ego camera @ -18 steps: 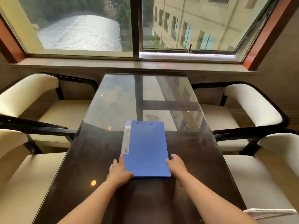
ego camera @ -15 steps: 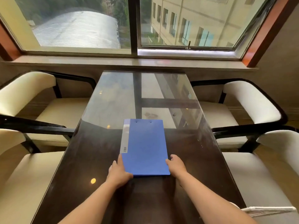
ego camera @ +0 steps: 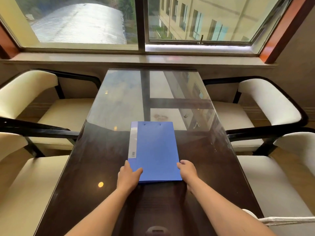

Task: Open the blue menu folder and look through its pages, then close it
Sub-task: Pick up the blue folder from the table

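The blue menu folder point(ego camera: 156, 150) lies closed and flat on the dark glass-topped table point(ego camera: 88, 167), its white spine label along the left edge. My left hand point(ego camera: 128, 176) rests on the folder's near left corner, thumb on the cover. At the near right corner, my right hand point(ego camera: 187, 171) grips the folder's right edge with the fingers curled against it.
Cream chairs with black frames stand on both sides of the table: two on the left point(ego camera: 34, 103), two on the right point(ego camera: 269, 103). A window sill point(ego camera: 136, 58) runs behind the table's far end. A white strap point(ego camera: 286, 219) shows at the lower right.
The view has shifted slightly. Both hands stay at the folder's near corners; my left thumb has slid a little further onto the cover. The folder remains closed.
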A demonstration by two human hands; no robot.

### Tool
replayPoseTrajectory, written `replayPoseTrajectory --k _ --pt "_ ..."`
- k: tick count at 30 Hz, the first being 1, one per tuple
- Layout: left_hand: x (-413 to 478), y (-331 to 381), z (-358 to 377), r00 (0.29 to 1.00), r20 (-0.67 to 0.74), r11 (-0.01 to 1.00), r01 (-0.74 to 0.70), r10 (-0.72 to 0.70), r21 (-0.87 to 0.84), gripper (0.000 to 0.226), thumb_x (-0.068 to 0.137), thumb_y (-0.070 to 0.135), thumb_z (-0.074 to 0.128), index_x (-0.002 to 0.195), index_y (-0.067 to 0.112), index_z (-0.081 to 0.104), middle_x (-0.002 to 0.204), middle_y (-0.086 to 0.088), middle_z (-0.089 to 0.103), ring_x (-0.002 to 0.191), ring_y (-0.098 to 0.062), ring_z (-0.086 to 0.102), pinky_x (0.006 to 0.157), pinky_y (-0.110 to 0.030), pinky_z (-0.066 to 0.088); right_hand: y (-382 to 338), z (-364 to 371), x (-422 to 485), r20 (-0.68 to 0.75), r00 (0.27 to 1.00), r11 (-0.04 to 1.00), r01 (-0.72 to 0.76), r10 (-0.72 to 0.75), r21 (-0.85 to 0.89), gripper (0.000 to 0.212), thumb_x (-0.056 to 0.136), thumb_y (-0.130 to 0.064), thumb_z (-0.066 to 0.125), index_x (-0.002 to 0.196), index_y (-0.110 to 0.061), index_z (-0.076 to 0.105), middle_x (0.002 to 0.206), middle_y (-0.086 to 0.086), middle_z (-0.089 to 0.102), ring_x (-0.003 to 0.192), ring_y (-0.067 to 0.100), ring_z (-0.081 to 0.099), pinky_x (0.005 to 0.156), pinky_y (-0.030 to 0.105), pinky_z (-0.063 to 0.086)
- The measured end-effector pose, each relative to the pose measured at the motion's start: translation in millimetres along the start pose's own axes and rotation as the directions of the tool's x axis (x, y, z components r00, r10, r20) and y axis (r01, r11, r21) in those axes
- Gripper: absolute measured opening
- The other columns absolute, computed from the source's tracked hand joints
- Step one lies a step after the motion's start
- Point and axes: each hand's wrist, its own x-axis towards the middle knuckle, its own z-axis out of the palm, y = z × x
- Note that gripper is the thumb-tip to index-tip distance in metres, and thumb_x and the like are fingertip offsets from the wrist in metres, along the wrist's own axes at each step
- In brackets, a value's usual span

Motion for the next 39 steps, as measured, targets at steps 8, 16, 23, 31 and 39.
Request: replayPoseTrajectory --k 8,16,23,31,39 --pt "8.6 -3.1 2.6 0.977 -0.038 0.966 0.2 -0.209 -0.167 0.051 0.089 0.043 0.062 0.122 0.004 0.058 0.125 -0.017 0.058 0.105 -0.032 0.059 0.093 -0.043 0.049 6.3 -11.5 7.4 0.012 0.998 0.997 -0.054 0.054 0.047 0.043 0.096 -0.015 0.053 0.066 -0.026 0.024 0.071 0.003 0.022 0.064 0.017 0.019 0.06 0.034 0.015" --pt "10.2 -8.6 7.6 0.964 0.051 0.833 0.251 -0.26 -0.493 0.026 0.089 0.024 0.069 0.106 0.006 0.058 0.106 -0.013 0.068 0.084 -0.027 0.069 0.059 -0.035 0.057 12.4 -15.7 4.7 0.019 0.998 0.997 -0.059 0.058 0.057 0.038 0.097 -0.013 0.052 0.067 -0.022 0.029 0.079 0.009 0.031 0.073 0.023 0.03 0.063 0.033 0.025" --pt "7.5 -6.9 -0.2 0.961 0.178 0.702 0.275 -0.21 -0.657 0.022 0.088 0.016 0.071 0.103 0.0 0.066 0.095 -0.019 0.076 0.079 -0.034 0.075 0.062 -0.044 0.061 8.6 -23.8 0.5 0.056 0.998 0.989 -0.049 0.041 0.142 0.041 0.101 -0.024 0.05 0.098 0.016 0.057 0.106 0.035 0.065 0.086 0.041 0.062 0.082 0.039 0.049" --pt "-8.8 -11.7 -19.3 0.967 0.25 0.722 0.212 -0.055 -0.659 0.018 0.093 0.016 0.063 0.108 0.007 0.067 0.096 -0.011 0.078 0.086 -0.032 0.075 0.065 -0.04 0.06 2.4 -46.4 4.8 0.201 0.979 0.907 -0.097 0.014 0.409 0.03 0.103 -0.027 0.05 0.115 -0.01 0.07 0.106 0.008 0.078 0.096 0.03 0.075 0.077 0.043 0.06" --pt "-20.0 -2.3 -30.1 0.989 0.149 0.786 0.111 -0.024 -0.608 0.034 0.091 0.015 0.065 0.125 0.011 0.059 0.106 -0.011 0.073 0.091 -0.029 0.073 0.082 -0.045 0.057 -15.1 -47.9 -6.7 0.195 0.976 0.822 -0.036 -0.093 0.568 0.025 0.101 -0.018 0.052 0.105 -0.007 0.075 0.109 0.017 0.076 0.096 0.038 0.074 0.07 0.045 0.06"
